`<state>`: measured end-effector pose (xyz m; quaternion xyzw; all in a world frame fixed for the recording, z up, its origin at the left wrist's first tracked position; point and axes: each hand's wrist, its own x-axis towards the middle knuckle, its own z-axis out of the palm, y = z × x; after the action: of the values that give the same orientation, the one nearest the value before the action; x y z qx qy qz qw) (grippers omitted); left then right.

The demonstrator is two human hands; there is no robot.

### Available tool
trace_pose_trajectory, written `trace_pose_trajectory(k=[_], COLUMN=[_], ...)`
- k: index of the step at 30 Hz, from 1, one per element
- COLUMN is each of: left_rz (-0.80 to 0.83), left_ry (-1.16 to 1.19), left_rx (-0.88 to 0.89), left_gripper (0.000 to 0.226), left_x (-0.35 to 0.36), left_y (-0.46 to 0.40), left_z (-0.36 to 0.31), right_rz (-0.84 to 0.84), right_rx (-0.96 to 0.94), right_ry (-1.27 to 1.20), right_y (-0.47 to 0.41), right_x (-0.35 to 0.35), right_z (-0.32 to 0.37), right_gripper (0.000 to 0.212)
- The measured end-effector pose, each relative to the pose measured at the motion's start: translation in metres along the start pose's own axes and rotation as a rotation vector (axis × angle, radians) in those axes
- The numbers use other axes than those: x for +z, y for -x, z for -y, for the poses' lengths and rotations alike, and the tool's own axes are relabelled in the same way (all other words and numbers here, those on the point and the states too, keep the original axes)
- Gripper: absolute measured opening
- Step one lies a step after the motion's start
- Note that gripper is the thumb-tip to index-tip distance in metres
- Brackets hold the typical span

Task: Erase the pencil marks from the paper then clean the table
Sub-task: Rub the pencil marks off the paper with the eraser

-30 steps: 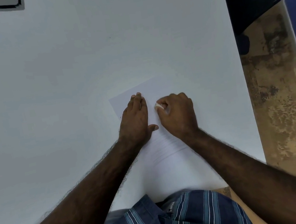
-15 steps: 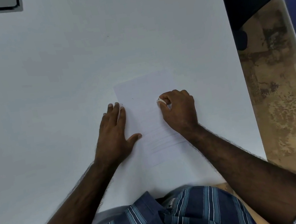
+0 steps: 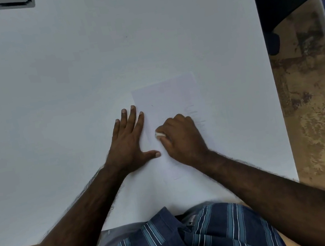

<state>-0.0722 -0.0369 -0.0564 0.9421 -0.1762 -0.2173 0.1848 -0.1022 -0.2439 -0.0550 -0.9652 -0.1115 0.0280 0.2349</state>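
White surface (image 3: 67, 95) holds paper (image 3: 165, 94); left hand (image 3: 130, 140) pressed flat, fingers together, right hand (image 3: 183, 138) pinching eraser (image 3: 159, 134); hard rubbing could crumple it.

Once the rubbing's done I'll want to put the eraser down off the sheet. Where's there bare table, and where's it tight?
Bare table spreads left of the left hand and beyond the paper up to the grey fixture at the far edge. A narrower strip lies between the paper and the table's right edge. It is crowded where the right hand grips the eraser.
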Motion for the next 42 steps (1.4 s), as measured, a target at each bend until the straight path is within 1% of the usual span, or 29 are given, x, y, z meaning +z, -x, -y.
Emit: trace_pose_trajectory(k=[2, 3, 5, 7, 8, 9, 10, 13, 14, 15, 18, 19, 20, 21, 23, 25, 27, 30, 31, 32, 33, 36, 37, 38, 39, 42], left_rz=[0.000, 0.001, 0.013, 0.030, 0.033, 0.038, 0.045, 0.071, 0.081, 0.091, 0.113, 0.118, 0.122, 0.123, 0.121, 0.121, 0.116, 0.122, 0.121, 0.118, 0.113, 0.100, 0.094, 0.090, 0.090, 0.084], left_ry=[0.010, 0.012, 0.010, 0.003, -0.001, -0.007, -0.017, -0.053, -0.067, -0.081, -0.105, -0.108, -0.108, -0.105, -0.099, -0.097, -0.087, -0.069, -0.069, -0.069, -0.069, -0.060, -0.058, -0.057, -0.054, -0.043], left_rx=[-0.006, -0.007, -0.018, -0.033, -0.040, -0.047, -0.054, -0.089, -0.104, -0.118, -0.148, -0.154, -0.156, -0.157, -0.151, -0.144, -0.143, -0.143, -0.141, -0.139, -0.138, -0.138, -0.135, -0.132, -0.130, -0.126], left_gripper=[0.130, 0.131, 0.132, 0.133, 0.133, 0.133, 0.133, 0.133, 0.134, 0.134, 0.136, 0.136, 0.137, 0.136, 0.134, 0.132, 0.134, 0.135, 0.135, 0.135, 0.135, 0.132, 0.132, 0.132, 0.134, 0.135], left_x=[-0.001, -0.001, -0.001, -0.002, -0.002, -0.002, -0.003, -0.004, -0.004, -0.005, -0.006, -0.006, -0.007, -0.008, -0.009, -0.010, -0.010, -0.009, -0.009, -0.009, -0.009, -0.008, -0.008, -0.008, -0.008, -0.007], left_y=[0.000, -0.001, -0.001, -0.002, -0.002, -0.002, -0.002, -0.003, -0.004, -0.004, -0.006, -0.006, -0.006, -0.006, -0.004, -0.003, -0.003, -0.003, -0.003, -0.003, -0.003, -0.002, -0.002, -0.002, -0.002, -0.001], left_z=[0.000, 0.000, -0.001, -0.003, -0.003, -0.004, -0.005, -0.009, -0.011, -0.014, -0.020, -0.020, -0.021, -0.021, -0.021, -0.020, -0.019, -0.017, -0.017, -0.018, -0.017, -0.017, -0.017, -0.016, -0.016, -0.014], right_rz=[0.032, 0.022, -0.035, -0.096, -0.111, -0.109, -0.084, 0.029, 0.033, 0.015, -0.061, -0.076, -0.082, -0.072, -0.004, 0.041, 0.010, -0.087, -0.109, -0.114, -0.097, 0.015, 0.027, 0.016, -0.013, -0.127], right_rx=[-0.065, -0.066, 0.021, 0.157, 0.188, 0.173, 0.113, -0.162, -0.193, -0.168, 0.063, 0.113, 0.124, 0.095, -0.040, -0.124, -0.054, 0.173, 0.210, 0.207, 0.162, -0.082, -0.113, -0.085, -0.018, 0.234], right_ry=[0.049, 0.078, 0.108, 0.092, 0.079, 0.075, 0.076, 0.117, 0.147, 0.178, 0.216, 0.206, 0.190, 0.169, 0.127, 0.140, 0.178, 0.192, 0.185, 0.172, 0.155, 0.148, 0.164, 0.182, 0.198, 0.183], right_y=[-0.001, -0.005, -0.016, -0.026, -0.027, -0.025, -0.019, -0.002, -0.003, -0.007, -0.024, -0.026, -0.025, -0.021, -0.008, -0.001, -0.009, -0.026, -0.027, -0.025, -0.020, -0.002, -0.003, -0.007, -0.014, -0.032], right_x=[0.001, -0.001, -0.007, -0.013, -0.013, -0.010, -0.006, 0.004, 0.003, 0.002, -0.009, -0.010, -0.008, -0.004, 0.004, 0.005, 0.000, -0.010, -0.011, -0.008, -0.004, 0.006, 0.004, 0.002, -0.001, -0.014], right_z=[0.000, -0.001, -0.009, -0.016, -0.015, -0.012, -0.007, 0.006, 0.004, 0.000, -0.014, -0.013, -0.010, -0.003, 0.011, 0.013, 0.004, -0.007, -0.005, 0.000, 0.008, 0.024, 0.022, 0.017, 0.011, -0.002], right_gripper=[0.017, 0.017, 0.017, 0.019, 0.020, 0.020, 0.019, 0.025, 0.028, 0.029, 0.027, 0.027, 0.026, 0.025, 0.024, 0.027, 0.028, 0.023, 0.021, 0.020, 0.019, 0.022, 0.023, 0.024, 0.024, 0.026])
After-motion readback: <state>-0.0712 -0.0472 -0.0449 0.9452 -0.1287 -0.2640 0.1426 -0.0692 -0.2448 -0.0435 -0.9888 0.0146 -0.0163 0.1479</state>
